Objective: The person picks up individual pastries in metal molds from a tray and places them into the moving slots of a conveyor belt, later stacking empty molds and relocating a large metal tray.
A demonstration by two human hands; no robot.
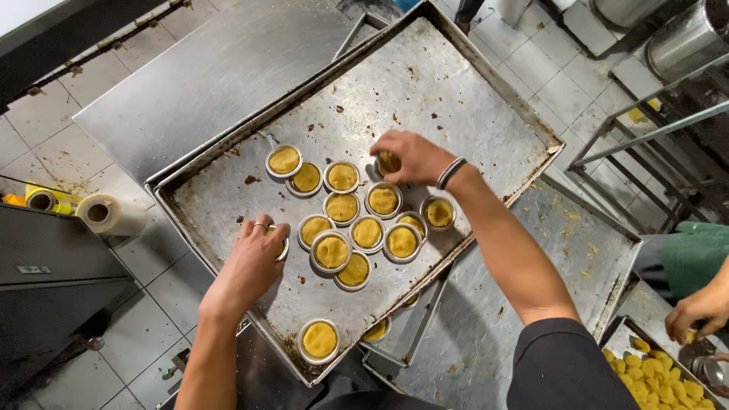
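Left hand (250,262) with its grip closed over a small round tin (282,247) on the metal baking tray (456,106), right hand (414,157) grasping a dough-filled tin (389,162), cluster of filled tins (367,232) between them

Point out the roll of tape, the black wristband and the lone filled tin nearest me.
roll of tape (108,215), head view, its side
black wristband (451,173), head view, band's middle
lone filled tin (320,340), head view, dough centre

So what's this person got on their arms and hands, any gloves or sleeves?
No gloves: both hands are bare. The left hand wears a thin metal ring on one finger, and that forearm is uncovered. The right hand has a dark band with a pale stripe around the wrist. The right forearm is bare up to a short black sleeve at the upper arm.
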